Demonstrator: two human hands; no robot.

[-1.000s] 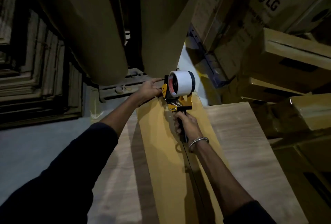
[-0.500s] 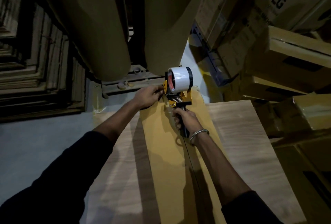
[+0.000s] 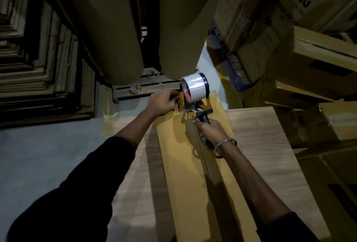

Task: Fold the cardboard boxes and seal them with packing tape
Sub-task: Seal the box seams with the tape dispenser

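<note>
A person's right hand grips the black handle of a yellow tape dispenser at the far end of a long cardboard box lying on a wooden table. The left hand, fingers curled, rests at the dispenser's front edge. Stacked cartons stand to the right.

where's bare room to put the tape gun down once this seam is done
Bare wood-grain tabletop right of the long yellow-brown cardboard box, and a narrower strip on its left. Crowded at the box's far end: left hand, right hand and yellow tape dispenser.
</note>
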